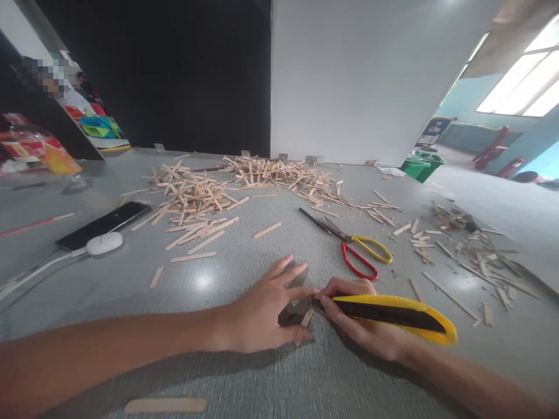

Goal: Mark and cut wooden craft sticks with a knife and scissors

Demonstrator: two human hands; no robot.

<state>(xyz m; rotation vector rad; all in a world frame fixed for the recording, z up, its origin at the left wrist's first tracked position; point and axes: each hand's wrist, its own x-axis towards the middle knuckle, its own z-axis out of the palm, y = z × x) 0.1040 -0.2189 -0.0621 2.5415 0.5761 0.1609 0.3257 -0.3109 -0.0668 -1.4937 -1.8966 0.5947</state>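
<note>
My left hand point(262, 308) rests on the grey table point(131, 291), thumb and forefinger pinching a small wooden stick piece point(307, 318) flat against the surface, the other fingers spread. My right hand point(362, 326) is closed round a yellow and black utility knife point(393, 317), whose tip meets the stick piece right beside my left fingers. A large pile of wooden sticks point(196, 195) lies further back.
Scissors with red and yellow handles point(356, 250) lie just beyond my hands. A black phone point(105, 224) and a white charger point(103, 242) lie at left. Wood offcuts point(471, 250) litter the right side. One flat stick point(166, 405) lies near the front edge.
</note>
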